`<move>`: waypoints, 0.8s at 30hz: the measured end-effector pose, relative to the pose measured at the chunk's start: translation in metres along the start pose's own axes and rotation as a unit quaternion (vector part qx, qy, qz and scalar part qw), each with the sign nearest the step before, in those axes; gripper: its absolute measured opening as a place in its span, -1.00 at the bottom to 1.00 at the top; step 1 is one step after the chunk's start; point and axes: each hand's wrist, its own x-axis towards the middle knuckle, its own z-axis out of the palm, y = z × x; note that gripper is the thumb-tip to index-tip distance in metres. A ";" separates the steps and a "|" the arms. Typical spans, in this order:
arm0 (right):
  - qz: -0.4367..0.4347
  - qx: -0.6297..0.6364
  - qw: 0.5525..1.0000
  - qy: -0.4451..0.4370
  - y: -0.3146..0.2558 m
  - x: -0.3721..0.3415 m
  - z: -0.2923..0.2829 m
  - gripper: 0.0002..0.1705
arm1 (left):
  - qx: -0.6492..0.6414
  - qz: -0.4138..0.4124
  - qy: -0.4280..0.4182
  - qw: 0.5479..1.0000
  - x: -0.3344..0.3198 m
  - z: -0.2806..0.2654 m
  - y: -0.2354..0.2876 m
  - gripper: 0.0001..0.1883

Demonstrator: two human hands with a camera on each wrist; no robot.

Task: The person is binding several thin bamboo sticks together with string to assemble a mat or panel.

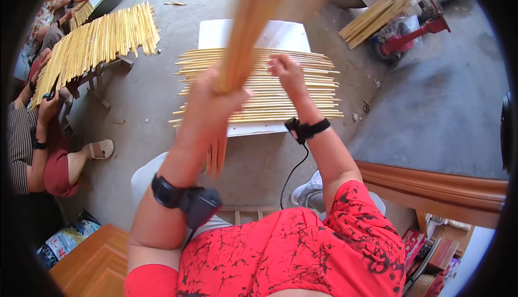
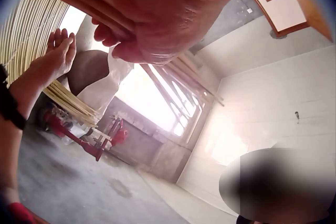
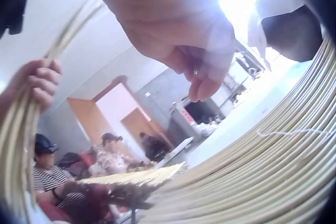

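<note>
My left hand (image 1: 202,108) grips a thick bundle of long straw-coloured stalks (image 1: 245,38), held upright and blurred in the head view. The bundle's lower ends stick out below the fist; in the right wrist view the fingers (image 3: 44,85) wrap round it. Beneath, a row of similar stalks (image 1: 302,94) lies side by side across a white board (image 1: 291,31). My right hand (image 1: 290,76) is over the row's far right part, its fingers loosely bent and holding nothing visible. A thin white thread (image 3: 294,131) lies across the stalks in the right wrist view.
At the left, people sit by another row of stalks (image 1: 108,35) on a low stand. More stalks (image 1: 375,19) lie at the back right beside a red metal device (image 1: 413,35). A wooden edge (image 1: 431,189) runs along my right side.
</note>
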 end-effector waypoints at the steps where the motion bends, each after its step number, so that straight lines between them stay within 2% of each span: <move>1: 0.004 0.080 0.996 -0.028 -0.015 -0.019 0.004 -0.76 | 0.009 -0.032 0.070 0.997 0.001 -0.002 0.007 -0.78; 2: 0.008 0.158 0.986 -0.056 -0.030 -0.033 0.011 -0.76 | 0.007 -0.029 0.063 0.998 0.003 -0.008 0.006 -0.78; 3: -0.042 0.157 0.984 -0.067 -0.045 -0.047 0.017 -0.70 | -0.037 -0.024 0.083 0.996 0.005 -0.014 0.003 -0.78; 4: -0.092 0.156 0.980 -0.079 -0.060 -0.060 0.023 -0.63 | -0.081 -0.019 0.105 0.991 0.005 -0.015 -0.001 -0.78; 6: -0.127 0.243 0.959 -0.068 -0.095 -0.082 0.029 -0.41 | -0.072 -0.026 0.109 0.991 0.005 -0.006 -0.011 -0.81; 7: -0.127 0.323 0.936 -0.060 -0.109 -0.088 0.030 -0.25 | -0.013 0.053 0.091 0.994 0.006 0.004 -0.022 -0.84; 8: -0.130 0.324 0.935 -0.058 -0.123 -0.092 0.025 -0.25 | 0.046 0.132 0.073 0.988 0.005 0.014 -0.030 -0.87; 9: -0.108 0.365 0.925 -0.025 -0.136 -0.093 0.019 -0.29 | 0.222 0.129 0.079 0.963 0.002 0.023 -0.035 -0.87; 10: -0.087 0.405 0.910 0.007 -0.142 -0.095 0.014 -0.33 | 0.391 0.121 0.083 0.909 -0.003 0.033 -0.038 -0.86; 11: -0.043 0.341 0.936 0.076 -0.137 -0.095 0.006 -0.42 | 0.424 0.112 0.058 0.897 -0.007 0.044 -0.040 -0.80; 12: -0.019 0.381 0.917 0.118 -0.136 -0.098 -0.002 -0.51 | 0.456 0.099 0.035 0.884 -0.011 0.054 -0.043 -0.73; 13: 0.002 0.408 0.898 0.167 -0.132 -0.100 -0.009 -0.58 | 0.448 0.137 0.023 0.883 -0.016 0.064 -0.052 -0.71; 14: 0.009 0.396 0.898 0.190 -0.132 -0.106 -0.016 -0.66 | 0.437 0.173 0.011 0.882 -0.020 0.073 -0.058 -0.70; 15: 0.003 0.403 0.885 0.235 -0.131 -0.110 -0.020 -0.71 | 0.418 0.154 -0.016 0.895 -0.027 0.083 -0.057 -0.67; 17: 0.013 0.407 0.885 0.227 -0.123 -0.115 -0.037 -0.68 | 0.394 0.133 -0.042 0.908 -0.033 0.097 -0.055 -0.64; 19: 0.024 0.409 0.885 0.223 -0.120 -0.121 -0.058 -0.65 | 0.241 0.079 -0.159 0.954 -0.039 0.103 -0.048 -0.52; 20: 0.000 0.444 0.879 0.177 -0.122 -0.123 -0.069 -0.63 | 0.238 0.076 -0.157 0.956 -0.038 0.103 -0.045 -0.52; 21: -0.024 0.477 0.869 0.130 -0.125 -0.125 -0.078 -0.61 | 0.124 0.053 -0.261 0.956 -0.032 0.101 -0.041 -0.46; 22: -0.019 0.475 0.870 0.128 -0.129 -0.129 -0.084 -0.61 | 0.006 0.030 -0.358 0.933 -0.030 0.101 -0.039 -0.41; 23: -0.056 0.519 0.849 0.081 -0.130 -0.134 -0.089 -0.60 | -0.050 -0.006 -0.377 0.925 -0.031 0.102 -0.043 -0.47; 24: -0.092 0.560 0.822 0.033 -0.131 -0.136 -0.092 -0.58 | -0.053 -0.008 -0.374 0.926 -0.031 0.103 -0.044 -0.47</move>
